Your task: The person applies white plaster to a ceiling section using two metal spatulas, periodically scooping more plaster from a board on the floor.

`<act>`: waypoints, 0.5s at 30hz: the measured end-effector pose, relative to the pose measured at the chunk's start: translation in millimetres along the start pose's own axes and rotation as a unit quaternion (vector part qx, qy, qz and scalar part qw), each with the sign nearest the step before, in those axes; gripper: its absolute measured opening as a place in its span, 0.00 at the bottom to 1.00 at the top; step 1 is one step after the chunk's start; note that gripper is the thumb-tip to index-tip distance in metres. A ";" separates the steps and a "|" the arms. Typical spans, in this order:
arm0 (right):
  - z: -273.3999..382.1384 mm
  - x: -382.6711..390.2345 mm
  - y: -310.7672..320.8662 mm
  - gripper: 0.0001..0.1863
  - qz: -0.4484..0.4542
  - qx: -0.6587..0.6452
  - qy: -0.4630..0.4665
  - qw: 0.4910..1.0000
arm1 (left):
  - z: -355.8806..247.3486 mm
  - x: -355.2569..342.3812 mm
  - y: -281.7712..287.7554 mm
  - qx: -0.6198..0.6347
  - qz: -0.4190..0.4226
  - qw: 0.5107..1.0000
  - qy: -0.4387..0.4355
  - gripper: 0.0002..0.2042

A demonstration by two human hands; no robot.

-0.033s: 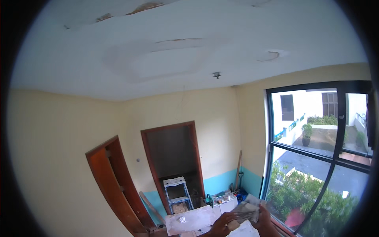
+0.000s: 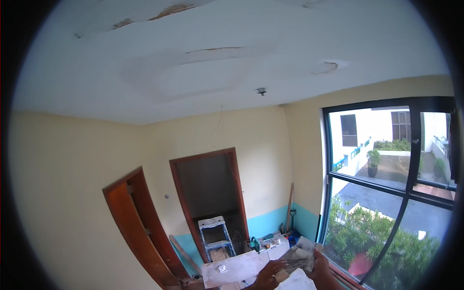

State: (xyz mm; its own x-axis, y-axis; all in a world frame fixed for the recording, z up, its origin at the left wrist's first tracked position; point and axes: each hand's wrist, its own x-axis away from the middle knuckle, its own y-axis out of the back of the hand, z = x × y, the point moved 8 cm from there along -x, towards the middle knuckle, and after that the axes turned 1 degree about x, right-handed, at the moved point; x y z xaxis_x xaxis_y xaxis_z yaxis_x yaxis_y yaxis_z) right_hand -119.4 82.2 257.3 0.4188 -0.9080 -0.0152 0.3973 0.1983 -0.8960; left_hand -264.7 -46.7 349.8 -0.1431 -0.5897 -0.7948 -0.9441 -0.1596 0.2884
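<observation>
Low in the view, to the right of centre, both my hands are closed around a flat grey plate (image 2: 300, 261) with pale, plaster-like smears on it. My left hand (image 2: 269, 274) grips near its left side, with a small beige piece (image 2: 281, 276) by the fingers; I cannot tell if that is separate. My right hand (image 2: 321, 268) holds the plate's right edge, thumb up. Just below the plate shows a white surface (image 2: 296, 282), cut off by the lower edge of the view.
A white-topped table (image 2: 234, 271) carries a crumpled white lump (image 2: 222, 268) and green tools (image 2: 255, 244). Behind it a stepladder (image 2: 216, 239) stands at a dark doorway (image 2: 208, 188). A large window (image 2: 368, 182) is at right, a wooden door (image 2: 137, 227) at left. The ceiling (image 2: 208, 77) has cracked patches.
The whole view has shifted slightly to the left. The plate is tilted a little differently between my hands; both hands keep their hold.
</observation>
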 end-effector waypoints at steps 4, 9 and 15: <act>-12.0 12.8 -1.5 0.22 -0.014 0.002 -0.034 0.999 | 17.1 34.6 -3.3 -0.089 0.099 0.990 0.045 0.19; -4.9 32.4 10.1 0.23 -0.023 0.018 -0.011 1.000 | 19.0 44.1 -14.7 -0.225 0.103 0.968 -0.035 0.26; 7.7 45.9 20.2 0.23 -0.023 0.012 0.008 1.000 | 49.7 60.3 -20.5 -0.112 0.084 0.989 0.056 0.26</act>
State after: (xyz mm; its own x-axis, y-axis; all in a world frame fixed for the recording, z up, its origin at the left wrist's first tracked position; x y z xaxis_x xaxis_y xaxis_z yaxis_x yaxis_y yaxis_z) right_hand -85.9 47.4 241.9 0.3876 -0.9217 0.0184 0.4344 0.1650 -0.8855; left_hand -268.8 -39.6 269.4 -0.2463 -0.7043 -0.6658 -0.8189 -0.2162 0.5317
